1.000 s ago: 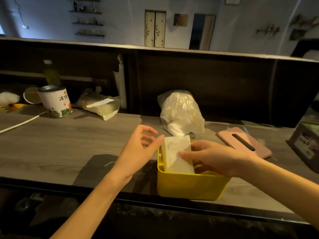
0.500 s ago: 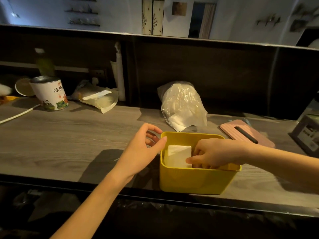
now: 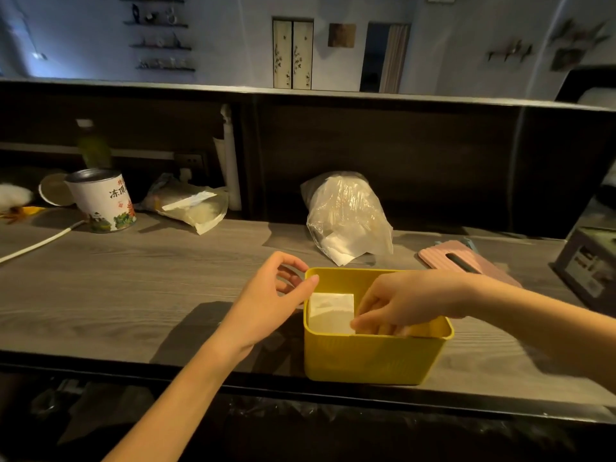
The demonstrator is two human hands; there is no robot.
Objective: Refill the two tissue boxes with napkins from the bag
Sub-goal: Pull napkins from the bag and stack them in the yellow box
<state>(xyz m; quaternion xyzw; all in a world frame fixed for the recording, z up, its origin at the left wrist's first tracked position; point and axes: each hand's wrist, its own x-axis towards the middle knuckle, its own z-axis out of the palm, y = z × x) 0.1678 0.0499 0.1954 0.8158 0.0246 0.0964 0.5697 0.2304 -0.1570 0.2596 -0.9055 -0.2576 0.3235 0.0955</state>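
Napkins (image 3: 331, 312) lay flat inside the open yellow box (image 3: 373, 356) at the counter's near edge. Left hand (image 3: 266, 306) steadied its rim, thumb on the corner, fingers loosely curled — right hand (image 3: 405, 303) reached in, fingers pressed together, apparently pushing the stack down. Bag (image 3: 346, 216) stood just behind

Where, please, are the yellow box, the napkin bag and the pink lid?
yellow box (image 3: 373, 356), head view, on its near wall.
napkin bag (image 3: 346, 215), head view, on its clear plastic front.
pink lid (image 3: 436, 255), head view, on its ribbed top left of the slot.
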